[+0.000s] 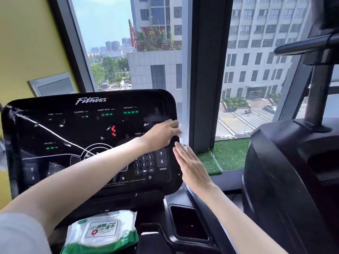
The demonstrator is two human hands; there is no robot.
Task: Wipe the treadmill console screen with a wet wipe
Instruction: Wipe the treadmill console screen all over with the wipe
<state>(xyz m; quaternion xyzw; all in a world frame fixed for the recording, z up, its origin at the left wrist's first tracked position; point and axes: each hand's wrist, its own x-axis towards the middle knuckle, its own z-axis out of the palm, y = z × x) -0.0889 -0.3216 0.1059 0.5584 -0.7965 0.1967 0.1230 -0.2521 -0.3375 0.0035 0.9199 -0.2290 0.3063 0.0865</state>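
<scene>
Pressing one console (77, 136): two hands, left (161, 133), right (192, 168); one wipes pack (102, 231).

1. Wet wipe (180, 132) mostly hidden under left hand (161, 133), only a white sliver peeking out.
2. Keypad (144, 164) partly covered by forearm.
3. Wipe pack (102, 233) cut off at bottom edge.
4. Small print under keypad unreadable.

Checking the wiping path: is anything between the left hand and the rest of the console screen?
Nothing visible. The left hand is already on the console screen at its right edge; the glass leftward is bare. The right hand rests by the edge.
</scene>
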